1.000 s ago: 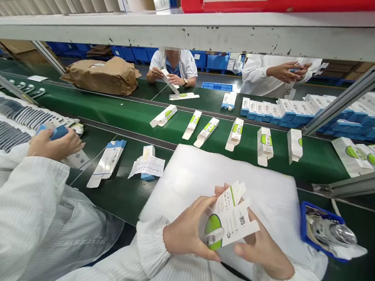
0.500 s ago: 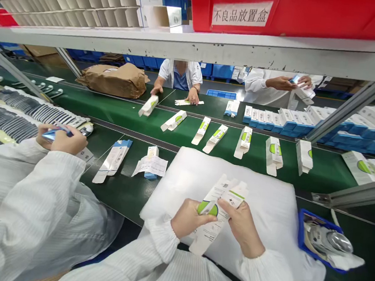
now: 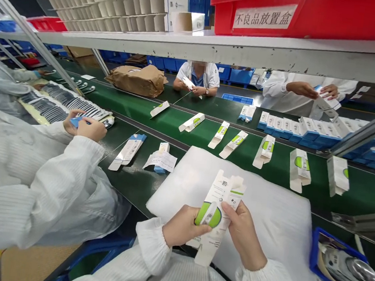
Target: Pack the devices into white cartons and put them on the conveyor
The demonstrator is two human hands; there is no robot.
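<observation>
Between my two hands is a flattened white-and-green carton [image 3: 218, 225] with its end flaps spread at top and bottom. My left hand [image 3: 184, 226] grips its left edge, thumb just below the green oval picture. On the right edge my right hand [image 3: 246, 233] holds it, thumb pressed on the printed face. Both hands are above a white foam sheet [image 3: 267, 212]. Beyond the foam, several white-and-green boxes [image 3: 264, 151] with open flaps stand or lie in a row on the green conveyor belt [image 3: 161, 131].
At the right is a blue tray [image 3: 313, 249] with a device in it. A co-worker's hands [image 3: 89, 127] hold something blue at left, near a blue-and-white carton [image 3: 128, 152]. Overhead runs a shelf edge [image 3: 197, 51] bearing a red bin [image 3: 306, 18]. Two people sit opposite.
The view has shifted left. The carton in my hands now shows more of its green oval face. Across the belt, a person has released a box and lifted a flat carton.
</observation>
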